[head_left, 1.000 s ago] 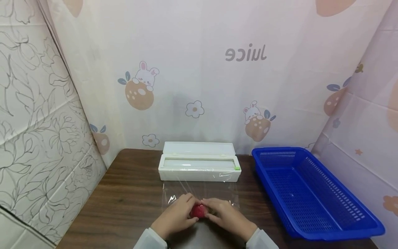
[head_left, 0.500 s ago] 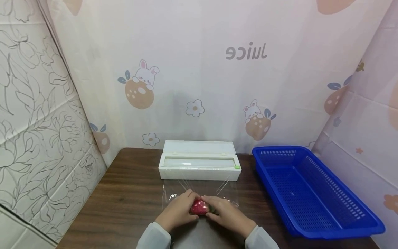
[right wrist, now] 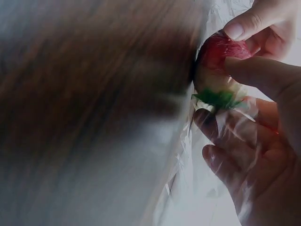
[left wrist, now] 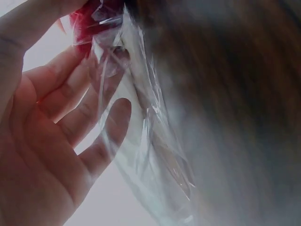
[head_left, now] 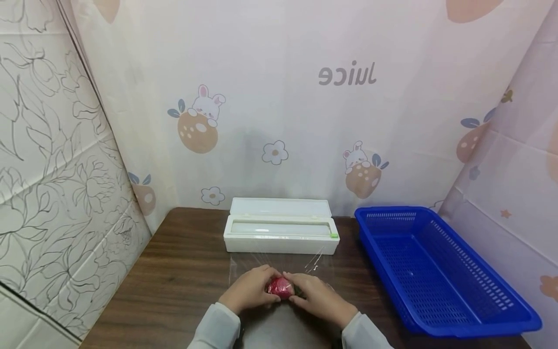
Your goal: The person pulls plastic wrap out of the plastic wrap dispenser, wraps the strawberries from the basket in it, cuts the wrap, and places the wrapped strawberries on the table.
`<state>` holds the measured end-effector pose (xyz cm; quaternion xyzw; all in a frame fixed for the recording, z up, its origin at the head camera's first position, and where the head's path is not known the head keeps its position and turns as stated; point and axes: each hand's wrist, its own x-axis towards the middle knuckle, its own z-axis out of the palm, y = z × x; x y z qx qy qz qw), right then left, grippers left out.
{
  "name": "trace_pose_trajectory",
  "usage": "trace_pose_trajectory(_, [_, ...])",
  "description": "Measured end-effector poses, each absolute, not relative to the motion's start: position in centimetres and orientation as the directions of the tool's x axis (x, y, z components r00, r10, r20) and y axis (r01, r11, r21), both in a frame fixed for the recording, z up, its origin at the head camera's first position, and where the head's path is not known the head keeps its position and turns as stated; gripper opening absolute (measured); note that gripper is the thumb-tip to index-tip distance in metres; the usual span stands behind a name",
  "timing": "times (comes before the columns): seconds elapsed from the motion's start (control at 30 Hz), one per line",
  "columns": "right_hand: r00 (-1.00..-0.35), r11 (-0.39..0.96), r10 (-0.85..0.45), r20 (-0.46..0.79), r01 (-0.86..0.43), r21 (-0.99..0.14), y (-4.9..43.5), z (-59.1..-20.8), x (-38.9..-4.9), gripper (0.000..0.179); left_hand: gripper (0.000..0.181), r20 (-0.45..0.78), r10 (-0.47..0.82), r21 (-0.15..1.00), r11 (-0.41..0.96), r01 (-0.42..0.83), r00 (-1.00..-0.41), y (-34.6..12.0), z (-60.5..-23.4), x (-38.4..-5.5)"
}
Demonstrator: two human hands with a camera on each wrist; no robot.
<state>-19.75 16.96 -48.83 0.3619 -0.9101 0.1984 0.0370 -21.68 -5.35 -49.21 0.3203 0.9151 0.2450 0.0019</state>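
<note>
A red strawberry (head_left: 281,287) with a pale end and green leaves (right wrist: 218,97) lies in clear cling film (left wrist: 141,136) low in the middle of the head view. My left hand (head_left: 250,290) pinches its red end between thumb and fingers. On the leafy side, my right hand (head_left: 321,297) holds it with thumb and index finger, other fingers spread behind the film. Creased film hangs past the fingers in both wrist views. Beyond the hands stands a white cling film dispenser (head_left: 281,245), lid raised; the film runs from its front edge to the strawberry.
A blue plastic basket (head_left: 383,271) stands to the right on the dark wooden table (head_left: 174,276). Printed curtains (head_left: 279,97) hang close behind the table and along both sides.
The strawberry and both hands have shifted slightly toward the dispenser. More of the green leaves shows beside my right hand. The film in front of the dispenser spans a shorter stretch.
</note>
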Motion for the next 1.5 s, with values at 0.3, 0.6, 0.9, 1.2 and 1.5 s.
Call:
trace_pose_trajectory(0.3, [-0.778,0.703,-0.618,0.113,-0.611,-0.363,17.8,-49.2,-20.3,0.050,0.048,0.107,0.603,0.507,0.650,0.565,-0.790,-6.1,-49.5,-22.3])
trace_pose_trajectory(0.6, [-0.726,0.661,-0.626,0.285,-0.688,-0.300,17.6,-48.8,-20.1,0.060,0.047,0.118,0.629,0.494,0.635,0.594,-0.769,-6.0,-49.2,-22.5])
trace_pose_trajectory(0.9, [-0.752,0.671,-0.629,0.197,-0.653,-0.352,16.1,-48.6,-20.3,0.057,0.048,0.128,0.631,0.499,0.626,0.599,-0.766,-5.9,-49.2,-22.8])
trace_pose_trajectory(1.2, [-0.780,0.689,-0.599,0.181,-0.617,-0.380,15.7,-48.8,-20.7,0.055,0.043,0.092,0.596,0.607,0.602,0.519,-0.798,-5.9,-49.0,-23.0])
trace_pose_trajectory(1.5, [-0.784,0.687,-0.588,0.202,-0.615,-0.387,15.5,-49.3,-21.5,0.051,0.042,0.111,0.578,0.557,0.637,0.533,-0.808,-6.2,-49.3,-23.0])
